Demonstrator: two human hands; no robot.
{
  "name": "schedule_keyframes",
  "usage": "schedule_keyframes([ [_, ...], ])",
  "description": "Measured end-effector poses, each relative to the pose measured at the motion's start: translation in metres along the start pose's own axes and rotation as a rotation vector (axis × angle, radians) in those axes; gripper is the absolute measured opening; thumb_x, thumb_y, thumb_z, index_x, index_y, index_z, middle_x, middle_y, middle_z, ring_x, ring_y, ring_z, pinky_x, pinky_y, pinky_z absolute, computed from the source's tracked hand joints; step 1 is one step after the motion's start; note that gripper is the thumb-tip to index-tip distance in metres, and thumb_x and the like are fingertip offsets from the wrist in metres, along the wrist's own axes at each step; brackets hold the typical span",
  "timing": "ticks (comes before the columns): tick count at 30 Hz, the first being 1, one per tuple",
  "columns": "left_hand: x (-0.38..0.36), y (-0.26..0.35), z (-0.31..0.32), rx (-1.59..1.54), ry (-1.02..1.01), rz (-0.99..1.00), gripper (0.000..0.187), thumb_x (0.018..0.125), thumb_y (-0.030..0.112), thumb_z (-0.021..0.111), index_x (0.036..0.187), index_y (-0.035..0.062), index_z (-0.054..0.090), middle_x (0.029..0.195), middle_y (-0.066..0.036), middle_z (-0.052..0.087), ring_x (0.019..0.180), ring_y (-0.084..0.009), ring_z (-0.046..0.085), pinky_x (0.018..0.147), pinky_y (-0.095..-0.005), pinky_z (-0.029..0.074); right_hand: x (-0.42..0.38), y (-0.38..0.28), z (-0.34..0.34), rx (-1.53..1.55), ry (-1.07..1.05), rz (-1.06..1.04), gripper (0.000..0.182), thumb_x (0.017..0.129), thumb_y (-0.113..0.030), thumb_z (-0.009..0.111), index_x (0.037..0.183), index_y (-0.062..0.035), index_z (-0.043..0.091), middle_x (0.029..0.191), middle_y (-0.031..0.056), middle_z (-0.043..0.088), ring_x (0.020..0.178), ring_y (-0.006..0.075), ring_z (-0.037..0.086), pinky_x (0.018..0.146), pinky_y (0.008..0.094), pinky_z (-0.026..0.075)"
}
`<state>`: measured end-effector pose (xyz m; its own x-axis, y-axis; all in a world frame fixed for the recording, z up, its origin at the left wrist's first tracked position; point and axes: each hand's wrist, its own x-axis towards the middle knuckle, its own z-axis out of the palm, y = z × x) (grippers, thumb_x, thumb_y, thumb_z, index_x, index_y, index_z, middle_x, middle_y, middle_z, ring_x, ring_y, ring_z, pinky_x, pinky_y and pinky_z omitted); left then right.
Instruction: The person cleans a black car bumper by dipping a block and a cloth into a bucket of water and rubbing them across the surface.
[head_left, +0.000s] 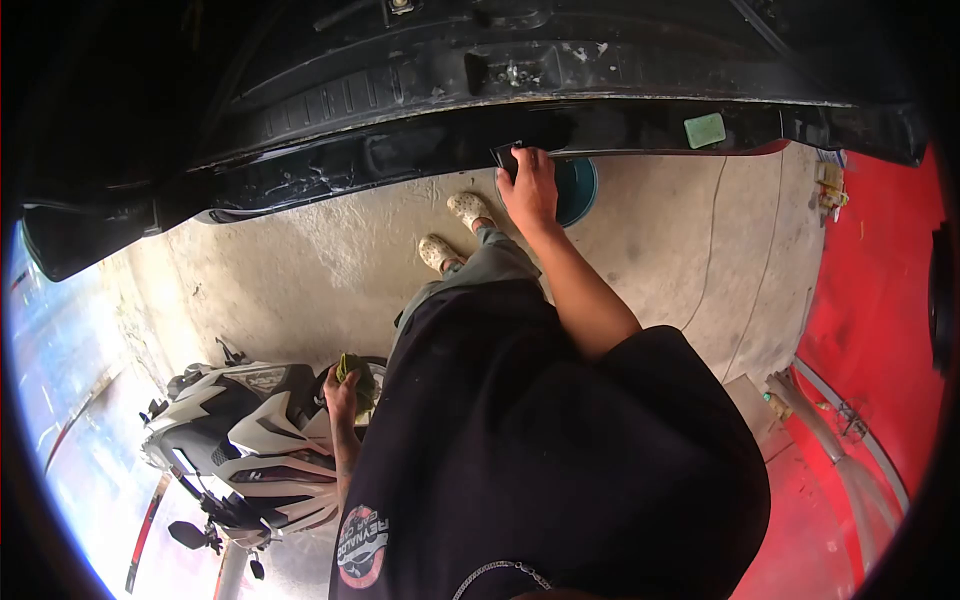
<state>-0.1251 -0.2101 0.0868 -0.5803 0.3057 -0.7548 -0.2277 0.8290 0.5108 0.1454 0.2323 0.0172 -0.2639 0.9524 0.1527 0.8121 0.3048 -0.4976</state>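
My right hand (528,188) grips a small dark flat piece (507,158) against the lower edge of the glossy black car bumper (400,150). The piece looks thin, perhaps sandpaper, but I cannot make out its kind. Low at my left side, my left hand (341,394) is closed around a crumpled yellow-green cloth (356,371). On the bumper, to the right of my right hand, lies a green rectangular block (704,130). Wet-looking streaks and reflections show on the bumper's left part.
A teal bucket (577,192) stands on the concrete floor (640,230), partly under the bumper. Behind my left side is a white and black motorcycle (260,430). Thin cables (712,250) run across the floor at right, near a red surface (880,270) and a metal pole (830,445).
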Motion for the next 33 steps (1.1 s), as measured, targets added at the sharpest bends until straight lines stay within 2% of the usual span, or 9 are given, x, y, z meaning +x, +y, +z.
schedule_keyframes([
  [3, 0.003, -0.008, -0.001, 0.018, -0.009, -0.002, 0.045, 0.083, 0.017, 0.074, 0.123, -0.0025, 0.063, 0.1, -0.01, 0.071, 0.087, -0.0185, 0.068, 0.08, -0.0329, 0.055, 0.021, 0.0, -0.001, -0.003, 0.033, 0.006, 0.041, 0.081, -0.02, 0.076, 0.116, -0.0101, 0.058, 0.114, 0.0132, 0.058, 0.104, 0.0368, 0.058, 0.084, 0.0468, 0.053],
  [4, 0.005, -0.01, 0.0, 0.037, -0.012, -0.003, 0.045, 0.083, 0.016, 0.074, 0.123, -0.0026, 0.063, 0.1, -0.01, 0.071, 0.086, -0.0185, 0.068, 0.08, -0.0328, 0.055, 0.032, -0.004, -0.002, 0.002, 0.039, 0.016, 0.042, 0.082, -0.015, 0.076, 0.117, -0.005, 0.055, 0.115, 0.0169, 0.058, 0.105, 0.0401, 0.056, 0.089, 0.0487, 0.049],
  [8, -0.004, 0.01, 0.003, 0.04, -0.027, -0.03, 0.043, 0.083, 0.016, 0.074, 0.121, -0.0028, 0.064, 0.099, -0.01, 0.071, 0.085, -0.0182, 0.067, 0.08, -0.0322, 0.055, 0.029, 0.002, -0.003, 0.004, 0.03, 0.01, 0.042, 0.082, -0.015, 0.076, 0.117, -0.0048, 0.056, 0.113, 0.017, 0.059, 0.105, 0.0402, 0.056, 0.091, 0.0488, 0.048],
  [11, 0.009, -0.012, -0.003, -0.007, -0.035, 0.037, 0.042, 0.083, 0.016, 0.073, 0.12, -0.0028, 0.065, 0.098, -0.01, 0.071, 0.086, -0.0176, 0.067, 0.079, -0.0316, 0.054, 0.005, 0.01, -0.003, 0.005, 0.012, 0.021, 0.042, 0.082, -0.015, 0.076, 0.118, -0.0052, 0.057, 0.112, 0.0172, 0.06, 0.105, 0.0402, 0.056, 0.092, 0.0488, 0.047],
  [16, 0.008, 0.002, 0.001, 0.098, -0.021, 0.04, 0.041, 0.083, 0.017, 0.074, 0.118, -0.0022, 0.066, 0.097, -0.008, 0.071, 0.085, -0.0167, 0.066, 0.078, -0.0312, 0.053, 0.041, 0.002, -0.007, 0.013, 0.081, 0.068, 0.043, 0.081, -0.015, 0.077, 0.118, -0.0061, 0.058, 0.111, 0.0167, 0.06, 0.104, 0.0401, 0.057, 0.093, 0.049, 0.047],
  [19, 0.008, 0.006, -0.004, 0.134, -0.011, 0.05, 0.041, 0.082, 0.018, 0.075, 0.118, -0.0018, 0.067, 0.097, -0.008, 0.071, 0.085, -0.0167, 0.066, 0.079, -0.0315, 0.053, 0.037, 0.006, -0.008, 0.011, 0.047, 0.085, 0.042, 0.081, -0.015, 0.077, 0.118, -0.0065, 0.058, 0.112, 0.0168, 0.06, 0.105, 0.0403, 0.057, 0.093, 0.049, 0.047],
  [22, 0.009, 0.011, -0.002, 0.103, -0.011, 0.045, 0.044, 0.082, 0.02, 0.075, 0.119, -0.0014, 0.067, 0.097, -0.009, 0.072, 0.087, -0.0177, 0.067, 0.08, -0.0322, 0.053, 0.004, 0.021, -0.008, -0.018, 0.033, 0.079, 0.044, 0.081, -0.021, 0.077, 0.12, -0.0113, 0.059, 0.118, 0.0126, 0.059, 0.107, 0.0363, 0.058, 0.086, 0.0481, 0.053],
  [28, 0.007, 0.009, -0.001, 0.18, 0.0, 0.045, 0.042, 0.081, 0.021, 0.075, 0.115, -0.0015, 0.068, 0.095, -0.009, 0.071, 0.084, -0.0174, 0.066, 0.078, -0.0319, 0.053, 0.042, 0.024, -0.009, -0.048, 0.077, 0.086, 0.043, 0.082, -0.022, 0.076, 0.12, -0.0128, 0.059, 0.117, 0.0116, 0.059, 0.108, 0.0372, 0.058, 0.085, 0.0487, 0.052],
  [33, 0.009, 0.013, -0.003, 0.159, -0.003, 0.021, 0.042, 0.08, 0.021, 0.075, 0.115, -0.0018, 0.068, 0.095, -0.008, 0.07, 0.083, -0.0169, 0.065, 0.078, -0.0316, 0.053, 0.01, 0.035, -0.018, -0.065, 0.02, 0.091, 0.044, 0.081, -0.023, 0.076, 0.12, -0.0131, 0.058, 0.116, 0.0113, 0.059, 0.108, 0.0368, 0.058, 0.085, 0.0481, 0.052],
])
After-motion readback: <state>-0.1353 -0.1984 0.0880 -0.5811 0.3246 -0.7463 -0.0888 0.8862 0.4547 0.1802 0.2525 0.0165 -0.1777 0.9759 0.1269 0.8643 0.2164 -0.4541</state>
